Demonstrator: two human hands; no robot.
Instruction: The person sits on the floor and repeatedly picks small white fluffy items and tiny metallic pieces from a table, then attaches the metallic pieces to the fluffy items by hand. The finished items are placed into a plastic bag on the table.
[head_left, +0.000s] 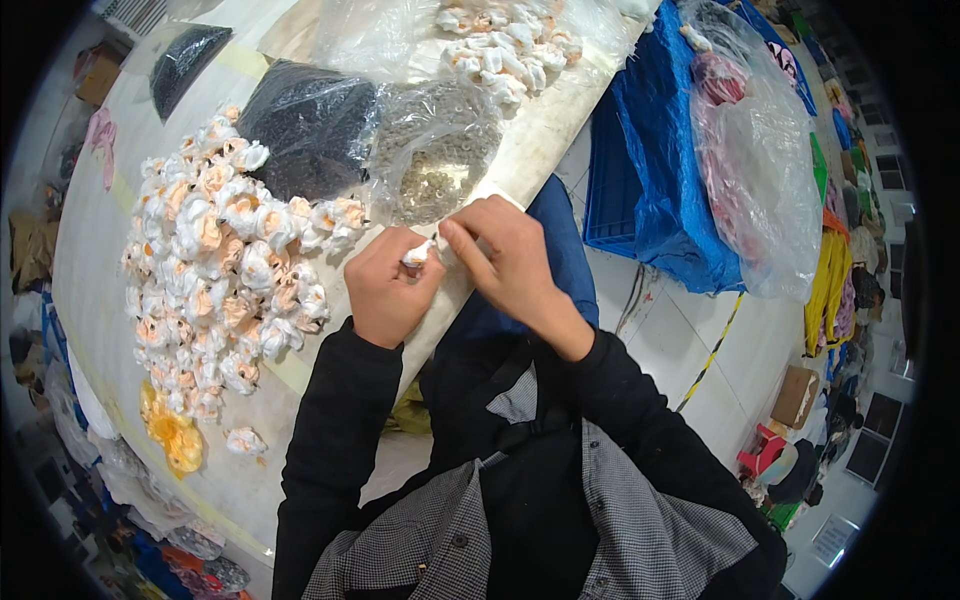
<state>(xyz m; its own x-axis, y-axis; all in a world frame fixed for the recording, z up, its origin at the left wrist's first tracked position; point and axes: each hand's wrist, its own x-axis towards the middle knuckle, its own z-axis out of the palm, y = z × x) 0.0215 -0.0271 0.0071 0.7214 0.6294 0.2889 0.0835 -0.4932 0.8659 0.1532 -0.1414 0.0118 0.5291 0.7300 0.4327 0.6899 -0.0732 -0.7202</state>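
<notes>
My left hand [393, 290] is closed round a small white artificial flower head [417, 256], whose tip shows above the curled fingers. Close on its right, my right hand [512, 262] has thumb and forefinger pinched together at the flower's end. Whatever sits in that pinch is too small to make out. Both hands are over the table's right edge. Left of them lies a wide heap of white and peach fabric flowers [235, 240]. Just beyond the hands rests a clear plastic bag [432, 150] of small brownish-gold pieces.
Bags of small black pieces [308, 125] lie on the pale table [300, 372]. More white flowers [510, 50] are at the far end. A yellow flower [172, 428] lies near left. Right of the table stands a blue crate [612, 190] with blue sheeting and a clear bag.
</notes>
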